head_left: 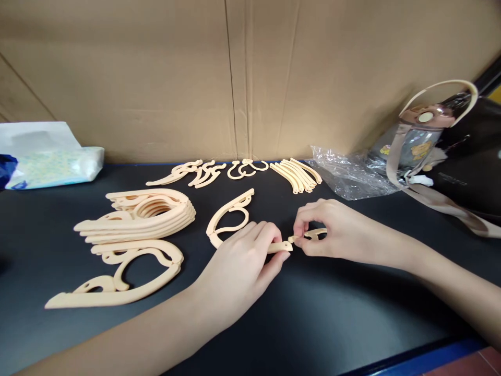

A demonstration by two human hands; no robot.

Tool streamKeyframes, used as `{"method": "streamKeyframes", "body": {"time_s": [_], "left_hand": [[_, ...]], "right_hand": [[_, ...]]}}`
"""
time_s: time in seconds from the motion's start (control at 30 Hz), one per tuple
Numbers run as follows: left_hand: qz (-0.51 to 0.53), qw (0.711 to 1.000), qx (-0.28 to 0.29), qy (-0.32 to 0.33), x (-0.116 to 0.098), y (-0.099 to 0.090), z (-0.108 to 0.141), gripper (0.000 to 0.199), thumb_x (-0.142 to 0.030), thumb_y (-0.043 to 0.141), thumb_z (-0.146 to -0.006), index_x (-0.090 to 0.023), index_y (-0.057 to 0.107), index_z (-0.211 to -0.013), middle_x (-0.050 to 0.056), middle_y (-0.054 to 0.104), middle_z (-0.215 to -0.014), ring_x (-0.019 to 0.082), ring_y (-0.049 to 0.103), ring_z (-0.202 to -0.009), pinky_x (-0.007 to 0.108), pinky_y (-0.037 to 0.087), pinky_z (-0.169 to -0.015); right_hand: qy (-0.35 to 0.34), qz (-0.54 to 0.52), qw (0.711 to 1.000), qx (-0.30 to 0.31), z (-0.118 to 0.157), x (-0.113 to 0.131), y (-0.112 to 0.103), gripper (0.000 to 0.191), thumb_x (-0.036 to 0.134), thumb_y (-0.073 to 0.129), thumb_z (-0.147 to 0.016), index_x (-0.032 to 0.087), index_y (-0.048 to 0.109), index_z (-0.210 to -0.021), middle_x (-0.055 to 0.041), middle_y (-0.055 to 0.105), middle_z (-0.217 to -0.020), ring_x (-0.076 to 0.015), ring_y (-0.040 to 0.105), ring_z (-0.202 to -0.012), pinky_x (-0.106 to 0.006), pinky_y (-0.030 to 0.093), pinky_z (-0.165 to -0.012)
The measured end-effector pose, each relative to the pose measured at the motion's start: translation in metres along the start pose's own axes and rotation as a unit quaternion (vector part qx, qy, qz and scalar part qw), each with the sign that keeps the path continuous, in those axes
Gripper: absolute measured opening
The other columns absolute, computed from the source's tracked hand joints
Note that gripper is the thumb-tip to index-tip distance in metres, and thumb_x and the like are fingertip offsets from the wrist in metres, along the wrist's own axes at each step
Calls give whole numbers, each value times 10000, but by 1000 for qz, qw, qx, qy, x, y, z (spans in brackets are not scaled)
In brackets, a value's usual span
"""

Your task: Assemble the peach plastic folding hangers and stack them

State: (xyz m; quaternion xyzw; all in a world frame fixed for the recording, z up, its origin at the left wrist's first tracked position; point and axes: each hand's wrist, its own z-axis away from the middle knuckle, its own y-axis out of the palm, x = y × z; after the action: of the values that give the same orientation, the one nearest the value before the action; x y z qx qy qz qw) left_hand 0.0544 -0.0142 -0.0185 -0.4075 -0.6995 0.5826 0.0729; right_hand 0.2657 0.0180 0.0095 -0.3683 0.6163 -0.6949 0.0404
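My left hand (245,261) is closed on a cream plastic strip (279,247), whose holed end sticks out between thumb and fingers. Just right of it, my right hand (326,230) pinches a cream plastic piece (321,231) with a cut-out, its narrow end pointing at the strip. A small gap seems to lie between the two ends. Beyond my left hand lies a curved cream hanger assembly (219,214), partly hidden by that hand. To the left are a stack of folded cream hangers (176,222) and another folded hanger (144,295) nearer me.
Along the back lie armed cream pieces (207,174), cream hooks (247,168) and several curved strips (297,176). A clear plastic bag (348,172), a bottle with a strap (417,141) and a black bag (473,167) are at right. A tissue pack (58,162) stands at left.
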Motion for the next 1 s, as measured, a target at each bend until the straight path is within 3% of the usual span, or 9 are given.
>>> {"method": "streamKeyframes", "body": {"time_s": [0.17, 0.3, 0.47, 1.0], "left_hand": [[55, 998, 15, -14, 2, 1, 1, 34, -187, 541, -952, -211, 526, -970, -30, 650, -882, 151, 659, -767, 258, 482, -618], [106, 994, 38, -14, 5, 1, 2, 193, -192, 509, -982, -227, 538, -1169, -5, 668, -1011, 160, 670, -907, 271, 516, -728], [132, 989, 61, -13, 6, -1, -1, 196, -185, 477, -996, -237, 596, -1142, -4, 645, -978, 152, 638, -863, 272, 501, -721], [169, 984, 58, -23, 11, 4, 2, 164, -252, 470, -1008, -258, 570, -1138, -32, 633, -997, 154, 618, -902, 289, 465, -759]], "right_hand": [[17, -33, 999, 15, 2, 2, 2, 101, 261, 620, -792, 230, 694, -731, 51, 697, -707, -127, 580, -642, -261, 426, -647], [17, -77, 997, 26, 2, 0, 1, 87, 254, 633, -781, 218, 702, -743, 48, 689, -712, -117, 579, -647, -246, 440, -641], [32, -109, 993, 30, 1, 1, 2, 128, 286, 637, -789, 198, 712, -732, 35, 678, -701, -121, 586, -662, -236, 451, -627], [56, -158, 985, 42, 1, 3, 0, 144, 308, 664, -795, 185, 727, -754, 17, 676, -710, -136, 580, -705, -239, 461, -662]]}}
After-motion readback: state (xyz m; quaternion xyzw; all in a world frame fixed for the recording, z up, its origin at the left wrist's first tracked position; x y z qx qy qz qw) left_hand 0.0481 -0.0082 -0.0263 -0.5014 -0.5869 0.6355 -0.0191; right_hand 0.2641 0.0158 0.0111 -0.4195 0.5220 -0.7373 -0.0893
